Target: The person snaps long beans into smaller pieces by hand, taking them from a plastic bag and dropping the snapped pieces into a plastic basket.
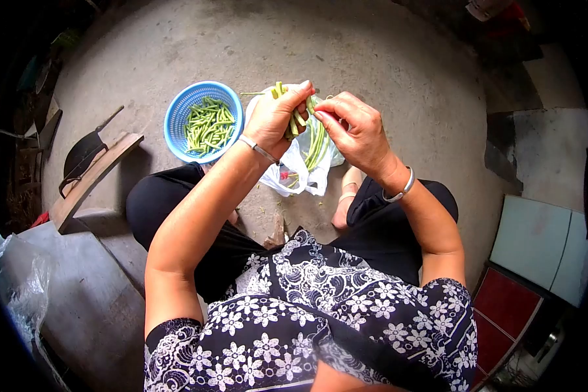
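Head view gives us a grey concrete floor [392, 55] behind everything, with a person in a black-and-white floral top [261, 320] at six o'clock, legs bent and knees apart. At nine o'clock we see a tilted wooden plank [98, 179]. Blue basket [170, 124] sits at ten o'clock on the floor, holding short cut bean pieces [209, 127]. White plastic bag [318, 181] lies open just above the centre, toward twelve, between the feet, with long green beans [316, 149] in it. Dark blade [83, 153] with a long handle stands on the plank.

Toward twelve we find the left grip [277, 117], closed round a bunch of beans [296, 123] above the bag. Between one and two o'clock is the right grip [356, 127], narrow, its thumb and forefinger pinching a bean end [311, 104] beside the left thumb. Smallest, we note a silvery bracelet [259, 149] on the left wrist and another [405, 187] on the right.
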A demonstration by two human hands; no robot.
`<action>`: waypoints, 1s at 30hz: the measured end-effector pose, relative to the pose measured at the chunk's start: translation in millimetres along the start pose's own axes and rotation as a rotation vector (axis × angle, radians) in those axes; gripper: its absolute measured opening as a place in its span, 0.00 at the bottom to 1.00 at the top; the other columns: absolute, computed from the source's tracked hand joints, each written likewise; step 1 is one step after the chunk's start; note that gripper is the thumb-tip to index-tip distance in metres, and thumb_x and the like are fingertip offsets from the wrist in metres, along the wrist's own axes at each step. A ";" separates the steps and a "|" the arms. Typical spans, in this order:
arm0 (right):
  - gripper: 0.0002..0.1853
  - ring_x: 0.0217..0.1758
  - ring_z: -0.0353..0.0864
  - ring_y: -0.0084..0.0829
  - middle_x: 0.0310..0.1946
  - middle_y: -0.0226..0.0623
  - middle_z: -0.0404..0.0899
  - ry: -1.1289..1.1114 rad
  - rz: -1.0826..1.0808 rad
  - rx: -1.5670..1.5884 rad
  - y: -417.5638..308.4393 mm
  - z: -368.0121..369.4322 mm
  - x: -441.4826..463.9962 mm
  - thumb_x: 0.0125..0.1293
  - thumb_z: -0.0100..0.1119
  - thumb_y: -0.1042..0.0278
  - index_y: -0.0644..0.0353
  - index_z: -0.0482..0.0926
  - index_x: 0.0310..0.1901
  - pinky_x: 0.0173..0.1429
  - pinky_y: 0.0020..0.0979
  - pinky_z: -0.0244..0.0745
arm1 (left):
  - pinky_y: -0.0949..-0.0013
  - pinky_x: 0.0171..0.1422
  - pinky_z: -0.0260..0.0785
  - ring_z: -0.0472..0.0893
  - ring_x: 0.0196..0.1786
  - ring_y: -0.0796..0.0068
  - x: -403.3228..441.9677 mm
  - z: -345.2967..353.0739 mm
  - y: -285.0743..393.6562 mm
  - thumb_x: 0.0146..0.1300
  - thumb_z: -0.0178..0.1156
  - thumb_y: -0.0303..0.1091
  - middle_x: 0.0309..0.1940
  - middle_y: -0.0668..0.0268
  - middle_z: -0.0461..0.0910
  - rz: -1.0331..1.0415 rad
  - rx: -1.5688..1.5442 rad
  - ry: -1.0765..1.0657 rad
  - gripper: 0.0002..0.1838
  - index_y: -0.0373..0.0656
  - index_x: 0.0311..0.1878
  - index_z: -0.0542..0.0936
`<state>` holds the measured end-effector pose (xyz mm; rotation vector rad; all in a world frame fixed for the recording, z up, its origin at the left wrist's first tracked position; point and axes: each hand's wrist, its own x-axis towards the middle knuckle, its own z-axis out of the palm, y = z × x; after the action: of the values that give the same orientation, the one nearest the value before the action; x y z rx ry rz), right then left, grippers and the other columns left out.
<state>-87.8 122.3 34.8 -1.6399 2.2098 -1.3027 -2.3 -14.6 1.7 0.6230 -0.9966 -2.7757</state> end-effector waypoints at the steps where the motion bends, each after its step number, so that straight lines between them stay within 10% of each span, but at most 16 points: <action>1: 0.04 0.30 0.78 0.37 0.29 0.41 0.77 0.004 -0.008 -0.014 0.1 0.1 -0.2 0.56 0.58 0.75 0.64 0.77 0.33 0.35 0.31 0.73 | 0.80 0.22 0.62 0.69 0.19 0.84 -0.1 0.9 -0.4 0.60 0.59 0.40 0.19 0.73 0.70 -0.006 -0.007 0.007 0.10 0.43 0.31 0.77; 16: 0.06 0.35 0.78 0.39 0.32 0.42 0.73 -0.132 -0.358 -0.389 14.8 10.2 -10.0 0.53 0.52 0.75 0.60 0.70 0.33 0.34 0.33 0.75 | 0.81 0.21 0.60 0.70 0.21 0.85 -5.3 0.7 -24.5 0.62 0.57 0.37 0.22 0.73 0.73 -0.005 0.212 0.067 0.09 0.42 0.33 0.75; 25: 0.04 0.33 0.77 0.42 0.31 0.38 0.74 -0.055 0.022 -0.590 81.1 -21.0 -11.2 0.61 0.50 0.67 0.57 0.71 0.34 0.34 0.39 0.73 | 0.75 0.19 0.59 0.68 0.17 0.83 8.1 -50.0 -15.8 0.59 0.60 0.41 0.16 0.73 0.70 0.040 0.739 0.305 0.12 0.41 0.30 0.79; 30: 0.06 0.38 0.78 0.46 0.34 0.41 0.77 -0.285 0.397 -0.756 157.0 -28.3 -49.7 0.60 0.49 0.66 0.55 0.74 0.35 0.40 0.46 0.72 | 0.64 0.37 0.70 0.79 0.31 0.64 37.1 -172.9 19.3 0.53 0.62 0.45 0.28 0.56 0.80 0.196 1.389 0.589 0.18 0.38 0.38 0.79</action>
<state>-198.1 187.9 -72.1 -1.3011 2.7934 -0.1124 36.5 -139.3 -119.1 1.2075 -2.4407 -1.1840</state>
